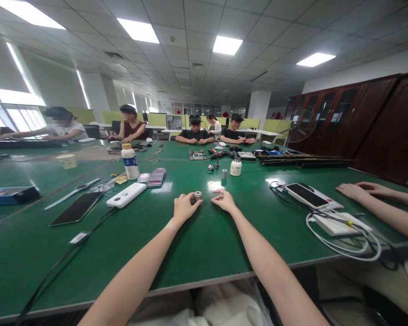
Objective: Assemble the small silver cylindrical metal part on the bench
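My left hand (185, 207) has its thumb and forefinger around a small metal cylinder (197, 195), which stands upright on the green table (204, 244). To the right of it, my right hand (224, 202) rests near the table surface with its thumb and fingers apart and nothing between them. Beyond my hands stands a second metal cylinder (224, 174). Further back are a small dark metal part (217, 163) and another shiny metal piece (211, 168) lying on its side.
Left: a white power strip (126, 195), a tablet (76, 208) and a bottle (130, 161). Behind the cylinders stands a white jar (235, 167). Right: a phone (307, 195), a white box (340, 223) with cables, and another person's hands (353, 191). Several people sit across the table.
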